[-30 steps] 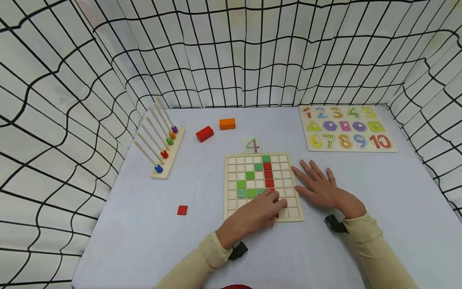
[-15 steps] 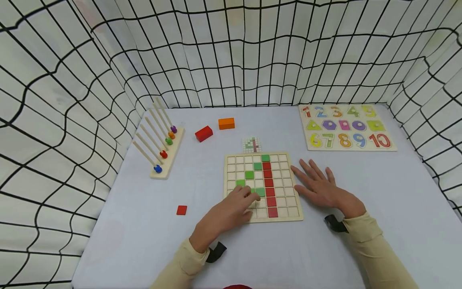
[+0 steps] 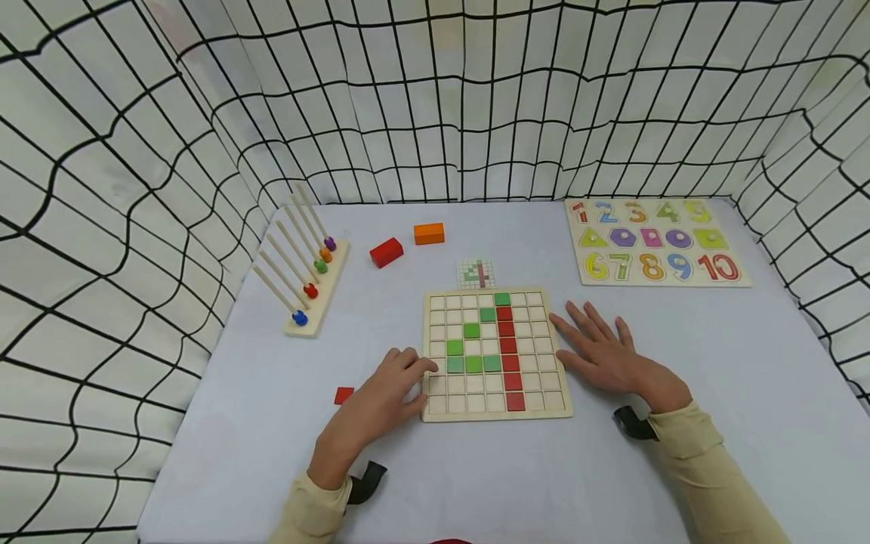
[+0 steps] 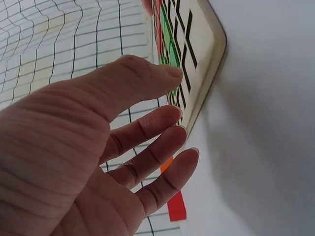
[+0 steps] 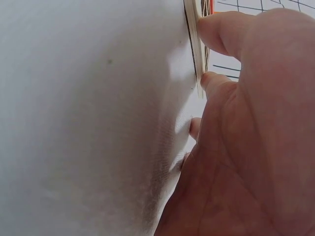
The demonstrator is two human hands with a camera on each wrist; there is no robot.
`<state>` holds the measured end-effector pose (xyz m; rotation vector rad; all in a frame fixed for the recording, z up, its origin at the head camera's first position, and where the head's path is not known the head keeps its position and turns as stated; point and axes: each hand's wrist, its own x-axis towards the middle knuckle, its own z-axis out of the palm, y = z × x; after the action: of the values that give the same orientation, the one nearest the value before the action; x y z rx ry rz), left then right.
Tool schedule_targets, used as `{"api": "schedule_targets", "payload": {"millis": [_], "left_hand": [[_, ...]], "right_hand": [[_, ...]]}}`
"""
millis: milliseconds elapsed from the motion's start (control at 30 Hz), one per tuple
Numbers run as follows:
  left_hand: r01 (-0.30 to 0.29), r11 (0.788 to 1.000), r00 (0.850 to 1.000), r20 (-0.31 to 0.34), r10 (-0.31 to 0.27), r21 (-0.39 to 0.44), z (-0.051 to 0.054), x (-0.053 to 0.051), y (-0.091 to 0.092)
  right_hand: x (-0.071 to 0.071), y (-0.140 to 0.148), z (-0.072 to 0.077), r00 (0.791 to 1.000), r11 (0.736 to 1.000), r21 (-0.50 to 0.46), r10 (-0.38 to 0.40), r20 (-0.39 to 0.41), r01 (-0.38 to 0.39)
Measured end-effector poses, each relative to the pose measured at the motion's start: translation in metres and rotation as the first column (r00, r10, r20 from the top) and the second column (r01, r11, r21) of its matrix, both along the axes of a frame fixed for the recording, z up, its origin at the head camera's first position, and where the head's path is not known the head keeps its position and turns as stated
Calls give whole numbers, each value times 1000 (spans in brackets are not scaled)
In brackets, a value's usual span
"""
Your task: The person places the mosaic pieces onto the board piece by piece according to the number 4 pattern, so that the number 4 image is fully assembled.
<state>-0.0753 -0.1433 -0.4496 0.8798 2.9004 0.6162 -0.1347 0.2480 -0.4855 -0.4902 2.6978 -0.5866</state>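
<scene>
A wooden grid board (image 3: pixel 542 415) lies flat on the table, with a column of red tiles (image 3: pixel 508 345) and several green tiles (image 3: pixel 472 364) in its squares. My left hand (image 3: pixel 377 397) hovers at the board's left edge, its fingers loosely bent and nothing between them, as the left wrist view also shows. Beyond that hand lies a loose red tile (image 3: pixel 343 395), partly covered by it. My right hand (image 3: pixel 608 355) is spread at the board's right edge. In the right wrist view, the thumb and a finger of the right hand (image 5: pixel 256 113) touch the board's rim (image 5: pixel 195 44).
A small pattern card (image 3: pixel 476 274) lies just behind the board. Farther back are a red block (image 3: pixel 387 252) and an orange block (image 3: pixel 429 233). A peg stand (image 3: pixel 319 302) is at the left, a number puzzle (image 3: pixel 662 242) at the right. Black netting (image 3: pixel 462 128) surrounds the table.
My left hand has moved left across the board to its left edge, uncovering the lower red tiles and the green row. My right hand has stayed in place.
</scene>
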Motion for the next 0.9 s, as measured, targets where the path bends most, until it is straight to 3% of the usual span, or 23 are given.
{"api": "schedule_targets", "payload": {"millis": [267, 600, 800, 900], "left_hand": [[-103, 995, 995, 10, 103, -17, 1, 6, -28], [-210, 978, 977, 16, 211, -10, 5, 17, -65], [-260, 964, 957, 115, 265, -60, 5, 22, -75], [-268, 962, 955, 118, 273, -58, 2, 23, -80]], "right_hand": [[3, 1, -2, 999, 999, -54, -2, -34, 0], [3, 1, 1, 1000, 999, -38, -4, -25, 3], [1, 1, 0, 1000, 1000, 14, 2, 5, -3], [1, 0, 1, 1000, 1000, 16, 3, 11, -3]]}}
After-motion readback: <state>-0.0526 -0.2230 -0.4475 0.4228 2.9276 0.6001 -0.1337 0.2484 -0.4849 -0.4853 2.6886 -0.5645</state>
